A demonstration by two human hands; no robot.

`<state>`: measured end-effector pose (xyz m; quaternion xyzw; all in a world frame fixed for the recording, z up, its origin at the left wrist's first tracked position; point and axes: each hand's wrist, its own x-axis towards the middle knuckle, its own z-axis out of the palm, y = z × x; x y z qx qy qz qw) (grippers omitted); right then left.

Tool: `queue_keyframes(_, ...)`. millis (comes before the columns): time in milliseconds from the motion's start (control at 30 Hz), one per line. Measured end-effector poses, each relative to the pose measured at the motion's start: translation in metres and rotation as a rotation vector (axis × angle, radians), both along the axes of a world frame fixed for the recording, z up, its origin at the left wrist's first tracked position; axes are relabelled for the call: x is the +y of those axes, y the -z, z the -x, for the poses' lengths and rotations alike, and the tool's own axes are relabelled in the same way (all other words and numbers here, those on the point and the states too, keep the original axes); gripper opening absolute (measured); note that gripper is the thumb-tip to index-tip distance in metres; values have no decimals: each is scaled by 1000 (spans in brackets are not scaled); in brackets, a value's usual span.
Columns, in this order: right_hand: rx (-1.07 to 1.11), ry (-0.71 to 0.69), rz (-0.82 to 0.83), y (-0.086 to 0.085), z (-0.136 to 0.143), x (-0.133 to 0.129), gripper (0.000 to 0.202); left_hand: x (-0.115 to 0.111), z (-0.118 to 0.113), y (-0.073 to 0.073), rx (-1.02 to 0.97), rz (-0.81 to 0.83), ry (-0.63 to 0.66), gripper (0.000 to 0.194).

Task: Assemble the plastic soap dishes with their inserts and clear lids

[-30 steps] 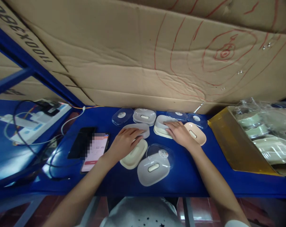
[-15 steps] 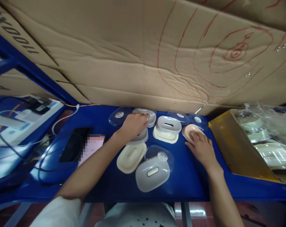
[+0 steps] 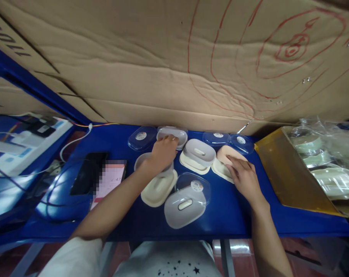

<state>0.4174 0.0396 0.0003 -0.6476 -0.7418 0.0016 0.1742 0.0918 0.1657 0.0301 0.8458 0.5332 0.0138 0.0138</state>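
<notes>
My right hand [image 3: 246, 179] grips a peach oval soap dish [image 3: 225, 151], thumb at its near side. Beneath that dish shows the edge of a cream tray [image 3: 219, 169]. My left hand [image 3: 165, 151] curls its fingers beside a grey soap dish [image 3: 165, 132] at the back; its fingertips are hidden. Under the left wrist is another grey dish [image 3: 140, 158], partly covered. Between the hands a slotted grey dish [image 3: 188, 152] sits on a cream tray [image 3: 203, 169]. Nearer me lie a cream oval tray [image 3: 157, 192] and a slotted grey piece [image 3: 180, 215] overlapping a clear lid [image 3: 207, 192].
Clear lids [image 3: 145, 144] with round stickers lie along the back. A carton [image 3: 275, 173] at right holds several bagged pale green pieces [image 3: 333, 181]. Left are a black phone [image 3: 86, 177], a lit phone [image 3: 112, 181], cables and a power strip [image 3: 15, 161]. Cardboard [image 3: 119, 57] walls the back.
The cream tray under the peach dish now shows. My right thumb has come against the peach dish's side. My left hand has drawn slightly nearer and to the right. The view shifted a little.
</notes>
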Motion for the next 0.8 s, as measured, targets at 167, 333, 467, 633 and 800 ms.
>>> queue_keyframes(167, 56, -91, -110, -16, 37, -29, 50, 10, 4, 4, -15, 5, 61, 31)
queue_keyframes(333, 162, -612, -12, -26, 98, -84, 54, 15, 12, -3, -57, 23, 103, 27)
queue_keyframes(467, 32, -634, -34, -21, 117, -97, 43, 16, 12, -8, -98, 24, 92, 29)
queue_keyframes(633, 32, -538, -46, -11, 108, -86, 37, -15, 21, -25, -171, -25, 113, 42)
queue_keyframes(800, 168, -312, -113, 3, 90, -74, 37, -120, 30, -18, -309, -62, 277, 32)
